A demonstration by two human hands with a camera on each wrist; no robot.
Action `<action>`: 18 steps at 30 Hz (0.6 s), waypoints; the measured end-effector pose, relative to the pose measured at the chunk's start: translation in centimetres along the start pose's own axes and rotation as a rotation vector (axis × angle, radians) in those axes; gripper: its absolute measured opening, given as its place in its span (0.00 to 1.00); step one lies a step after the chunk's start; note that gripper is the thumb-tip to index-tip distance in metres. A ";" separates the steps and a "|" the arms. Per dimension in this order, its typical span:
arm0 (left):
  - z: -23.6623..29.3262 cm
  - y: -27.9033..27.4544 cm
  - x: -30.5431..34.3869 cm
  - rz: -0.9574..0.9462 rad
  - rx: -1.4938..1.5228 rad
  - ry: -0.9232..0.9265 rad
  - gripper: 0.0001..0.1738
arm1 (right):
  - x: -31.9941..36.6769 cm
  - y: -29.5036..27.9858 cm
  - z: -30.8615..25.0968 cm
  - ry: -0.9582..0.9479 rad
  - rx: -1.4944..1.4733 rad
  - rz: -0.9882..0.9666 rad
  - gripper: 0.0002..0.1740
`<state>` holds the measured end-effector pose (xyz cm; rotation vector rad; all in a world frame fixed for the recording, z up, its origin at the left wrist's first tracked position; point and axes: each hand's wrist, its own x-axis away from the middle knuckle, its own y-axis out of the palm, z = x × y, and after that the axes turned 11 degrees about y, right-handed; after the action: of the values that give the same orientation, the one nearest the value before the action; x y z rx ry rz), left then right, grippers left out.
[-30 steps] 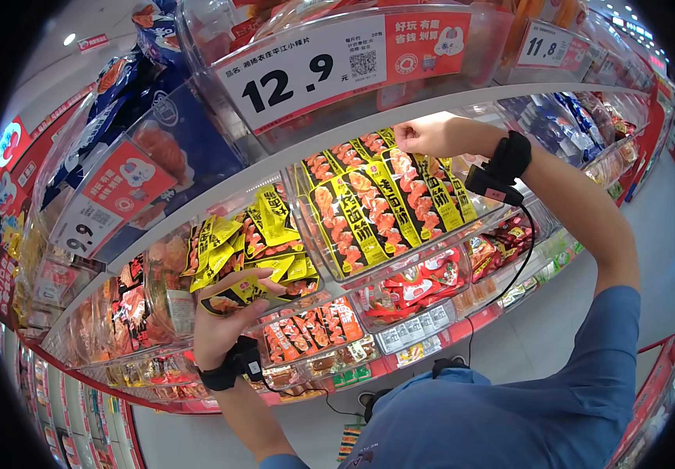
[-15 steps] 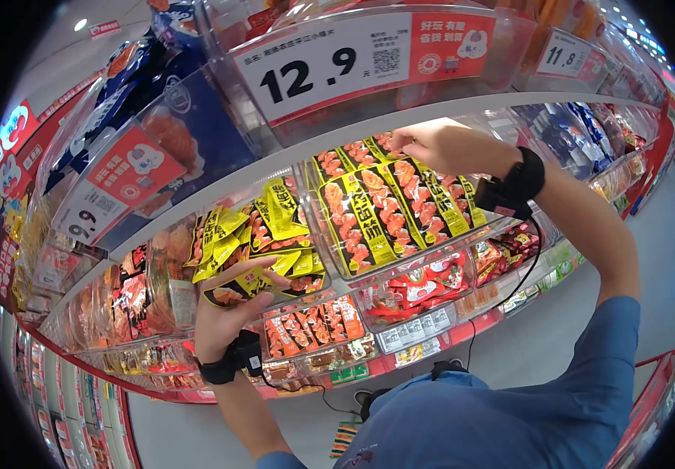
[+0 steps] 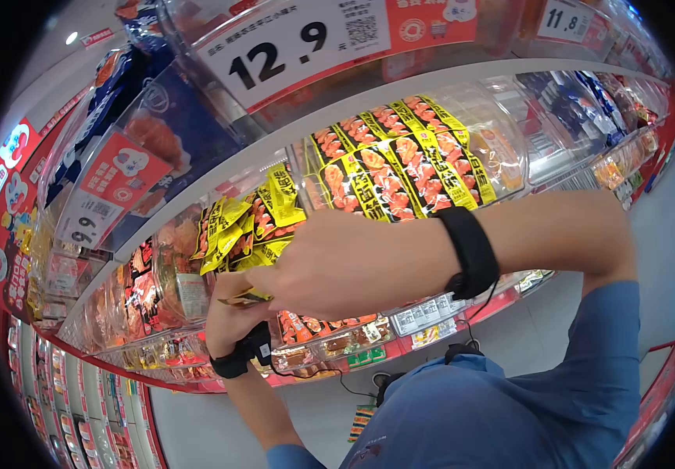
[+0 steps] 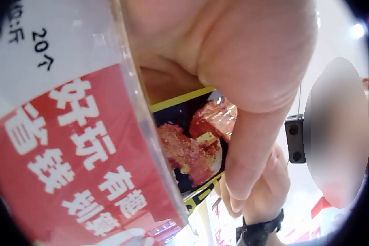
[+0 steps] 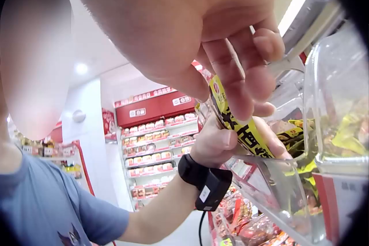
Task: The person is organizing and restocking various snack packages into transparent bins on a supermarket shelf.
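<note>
My left hand [image 3: 232, 316] holds a small black-and-yellow snack packet [image 4: 193, 136] with a red food picture, its thumb lying across the face. My right hand [image 3: 333, 262] is beside it, hiding much of the packet in the head view. In the right wrist view, the loosely bent fingers [image 5: 228, 73] of that hand overlap the packet's upper end; whether they pinch it I cannot tell. Beyond both hands, a heap of similar yellow packets [image 3: 228, 227] fills a clear bin. More black-and-yellow packets [image 3: 400, 168] lie in rows in the bin to its right.
Large price tags [image 3: 298, 55] front the upper bins, and one tag's plastic holder [image 4: 135, 107] stands close by the left hand. A white shelf edge [image 3: 290, 133] curves above the packet bins. Lower tiers hold red packets [image 5: 248, 217]. Cables run from both wrist cameras.
My right hand has moved left and down from the right-hand packet rows to the packet in my left hand. The left hand keeps its hold, shifted slightly. The head view has tilted a little.
</note>
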<state>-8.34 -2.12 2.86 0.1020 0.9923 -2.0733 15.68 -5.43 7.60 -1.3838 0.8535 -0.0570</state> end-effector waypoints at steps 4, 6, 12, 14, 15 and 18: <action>0.7 0.5 -0.5 -0.054 0.054 -0.083 0.29 | 0.0 1.5 -0.3 -0.121 0.020 0.172 0.08; 1.2 0.7 -1.1 -0.028 0.172 -0.049 0.40 | 0.9 0.5 -0.1 -0.074 -0.062 0.257 0.06; -0.5 0.8 -1.4 0.089 0.084 0.089 0.46 | 7.3 -8.2 3.0 0.254 -0.323 0.341 0.09; 0.2 0.5 -1.8 0.030 0.054 0.109 0.41 | 9.7 -9.6 4.0 0.435 -0.381 0.393 0.06; 0.4 0.6 -1.8 0.033 0.053 0.109 0.40 | 10.8 -9.9 4.9 0.462 -0.332 0.448 0.05; 0.0 0.7 -2.0 0.034 0.080 0.105 0.39 | 12.9 -11.7 5.2 0.851 -0.263 0.326 0.05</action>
<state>-6.58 -1.06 3.20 0.2695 0.9635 -2.0941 32.85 -10.38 11.13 -1.4464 1.8397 -0.3060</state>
